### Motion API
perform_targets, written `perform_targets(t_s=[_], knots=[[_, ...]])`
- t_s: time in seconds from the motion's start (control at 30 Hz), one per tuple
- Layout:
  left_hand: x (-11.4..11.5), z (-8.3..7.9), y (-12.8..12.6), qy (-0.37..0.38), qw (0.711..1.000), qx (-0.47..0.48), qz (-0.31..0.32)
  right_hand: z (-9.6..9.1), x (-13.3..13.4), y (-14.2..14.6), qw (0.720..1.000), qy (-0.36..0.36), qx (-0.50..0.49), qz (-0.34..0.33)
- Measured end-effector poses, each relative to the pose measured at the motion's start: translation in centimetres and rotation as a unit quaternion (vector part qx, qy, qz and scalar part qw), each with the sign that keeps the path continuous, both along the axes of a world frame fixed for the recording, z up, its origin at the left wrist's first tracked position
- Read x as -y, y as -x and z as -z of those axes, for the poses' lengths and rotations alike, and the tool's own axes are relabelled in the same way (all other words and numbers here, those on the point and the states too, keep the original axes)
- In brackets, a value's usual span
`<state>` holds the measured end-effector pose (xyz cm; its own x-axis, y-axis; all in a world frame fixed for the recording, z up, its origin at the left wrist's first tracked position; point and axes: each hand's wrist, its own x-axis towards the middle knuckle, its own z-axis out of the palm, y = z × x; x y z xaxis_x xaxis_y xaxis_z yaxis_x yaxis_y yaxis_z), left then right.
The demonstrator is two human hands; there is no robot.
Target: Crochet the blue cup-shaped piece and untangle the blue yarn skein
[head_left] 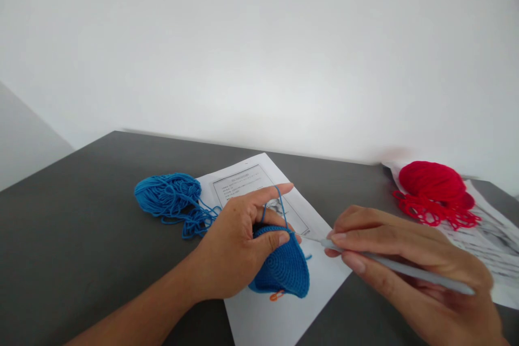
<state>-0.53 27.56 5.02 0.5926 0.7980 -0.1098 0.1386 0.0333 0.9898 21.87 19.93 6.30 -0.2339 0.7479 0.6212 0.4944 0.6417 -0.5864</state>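
Note:
My left hand (239, 238) pinches the top edge of a blue crocheted piece (284, 267) between thumb and fingers. Blue yarn loops over its raised index finger and runs down to the edge of the work. An orange stitch marker (277, 295) hangs at the bottom of the piece. In my right hand (417, 265) a crochet hook with a grey handle (421, 271) is held like a pen. Its thin metal shaft points left and meets the top edge of the piece, where the tip is too small to make out.
A skein of blue yarn (168, 194) with loose strands lies left of a printed sheet (259, 324) under my hands. At the right, a red yarn ball (432, 184) rests on more printed paper (505, 286). The dark table (101, 216) meets a white wall behind.

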Motion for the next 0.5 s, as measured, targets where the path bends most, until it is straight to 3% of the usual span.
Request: perform_targets(t_s=[0.1,0.17,0.27,0.33,0.37,0.43,0.5], knots=[[0.1,-0.1,0.2,0.011,0.999,0.029,0.006,0.7,-0.1,0.1,0.991,0.082,-0.103,0.028],[0.1,-0.1,0.3,0.016,0.999,0.046,0.001,1.3,-0.4,0.5,0.963,0.16,-0.218,0.023],[0.3,0.2,0.3,0.002,0.998,0.056,-0.017,2.1,-0.8,1.9,0.865,0.289,-0.41,-0.01],[0.5,0.4,0.1,-0.011,0.998,0.062,-0.031,2.6,-1.0,3.1,0.805,0.331,-0.492,-0.029],[0.6,0.5,0.0,-0.013,0.997,0.066,-0.039,2.8,-1.1,3.8,0.788,0.335,-0.516,-0.032],[0.8,0.6,-0.3,-0.02,0.995,0.072,-0.067,3.3,-1.2,4.9,0.78,0.314,-0.541,-0.022],[1.1,0.6,-0.7,-0.034,0.991,0.064,-0.11,3.7,-1.2,5.5,0.8,0.275,-0.534,0.005]])
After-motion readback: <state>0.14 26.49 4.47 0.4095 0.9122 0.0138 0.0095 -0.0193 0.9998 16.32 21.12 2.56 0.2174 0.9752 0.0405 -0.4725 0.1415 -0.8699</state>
